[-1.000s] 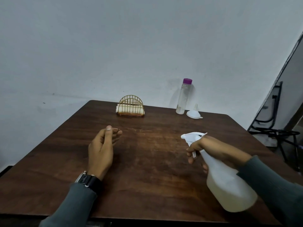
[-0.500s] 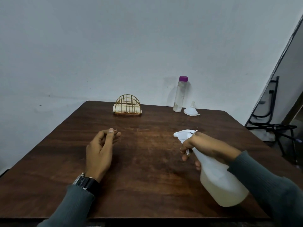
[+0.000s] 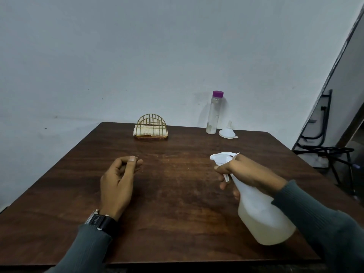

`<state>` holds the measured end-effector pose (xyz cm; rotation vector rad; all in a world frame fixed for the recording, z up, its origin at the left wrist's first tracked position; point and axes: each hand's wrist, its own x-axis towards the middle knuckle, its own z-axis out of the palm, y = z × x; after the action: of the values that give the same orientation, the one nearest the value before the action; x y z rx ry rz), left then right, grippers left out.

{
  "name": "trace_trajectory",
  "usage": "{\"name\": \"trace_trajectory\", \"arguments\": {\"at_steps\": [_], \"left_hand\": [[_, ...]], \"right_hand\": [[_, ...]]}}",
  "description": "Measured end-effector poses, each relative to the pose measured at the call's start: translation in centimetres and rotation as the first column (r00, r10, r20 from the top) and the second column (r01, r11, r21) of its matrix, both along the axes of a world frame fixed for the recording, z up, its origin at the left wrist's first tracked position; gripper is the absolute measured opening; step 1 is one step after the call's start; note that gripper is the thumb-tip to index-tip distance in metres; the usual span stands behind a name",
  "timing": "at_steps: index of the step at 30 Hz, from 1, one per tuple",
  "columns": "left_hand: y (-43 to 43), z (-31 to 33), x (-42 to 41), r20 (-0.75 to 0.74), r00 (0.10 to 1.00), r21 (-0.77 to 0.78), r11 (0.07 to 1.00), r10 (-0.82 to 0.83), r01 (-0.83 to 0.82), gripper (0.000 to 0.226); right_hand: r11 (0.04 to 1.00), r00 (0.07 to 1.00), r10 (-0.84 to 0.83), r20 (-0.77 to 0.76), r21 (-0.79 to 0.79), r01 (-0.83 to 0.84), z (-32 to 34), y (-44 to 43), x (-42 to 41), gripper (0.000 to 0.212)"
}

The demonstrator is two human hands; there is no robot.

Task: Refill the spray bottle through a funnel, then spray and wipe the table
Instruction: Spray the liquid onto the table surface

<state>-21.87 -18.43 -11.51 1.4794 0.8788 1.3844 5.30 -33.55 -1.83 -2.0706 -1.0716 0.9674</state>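
Now right hand [image 3: 246, 174] around spray bottle [image 3: 264, 217].

Bare grey wall [image 3: 137, 56], black frame [image 3: 323, 150]

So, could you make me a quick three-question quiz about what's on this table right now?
1. Which hand holds the white plastic spray bottle?
2. True or false: the small white funnel sits in the spray bottle's neck.
3. What sits in the gold wire holder?

Key:
1. The right hand, with fingers at the trigger; the left hand holds no tool.
2. False; it rests on the brown wooden table, beside the clear purple-capped bottle.
3. Folded white napkins.
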Motion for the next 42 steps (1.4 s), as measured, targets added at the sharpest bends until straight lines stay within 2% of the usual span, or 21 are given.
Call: {"name": "trace_trajectory", "arguments": {"at_steps": [9, 14, 20, 26, 31, 37, 42], "left_hand": [[0.1, 0.0, 0.0, 0.002, 1.0, -0.007, 1.0, 0.002, -0.002, 0.016], [0.0, 0.1, 0.0, 0.015, 1.0, -0.013, 1.0, 0.007, -0.007, 0.016], [-0.2, 0.0, 0.0, 0.009, 1.0, 0.001, 1.0, 0.023, -0.023, 0.015], [-0.1, 0.1, -0.3, -0.004, 1.0, 0.021, 1.0, 0.023, -0.023, 0.017], [-0.1, 0.1, -0.3, -0.019, 0.999, 0.026, 0.999, 0.031, -0.031, 0.015], [-0.1, 0.1, -0.2, -0.02, 0.999, 0.029, 0.999, 0.038, -0.038, 0.016], [-0.1, 0.3, -0.3, -0.002, 0.999, 0.013, 0.999, 0.042, -0.042, 0.015]], "right_hand": [[0.995, 0.997, 0.051, -0.06, -0.082, -0.056, -0.6, 0.5, -0.2, 0.037], [0.985, 0.983, 0.168, 0.076, -0.038, -0.166, -0.1, 0.1, -1.5, 0.038], [0.976, 0.958, 0.216, 0.191, -0.028, -0.215, 0.2, -0.3, -2.6, 0.048], [0.966, 0.934, 0.258, 0.248, -0.082, -0.245, 0.3, -0.2, -3.4, 0.035], [0.989, 0.976, 0.151, 0.159, -0.022, -0.149, -0.4, 0.2, -1.7, 0.037], [0.984, 0.986, -0.165, -0.015, 0.06, 0.166, -0.6, -1.0, 1.9, 0.041], [0.969, 0.974, -0.225, -0.029, 0.095, 0.227, -0.6, -1.3, 2.0, 0.037]]}}
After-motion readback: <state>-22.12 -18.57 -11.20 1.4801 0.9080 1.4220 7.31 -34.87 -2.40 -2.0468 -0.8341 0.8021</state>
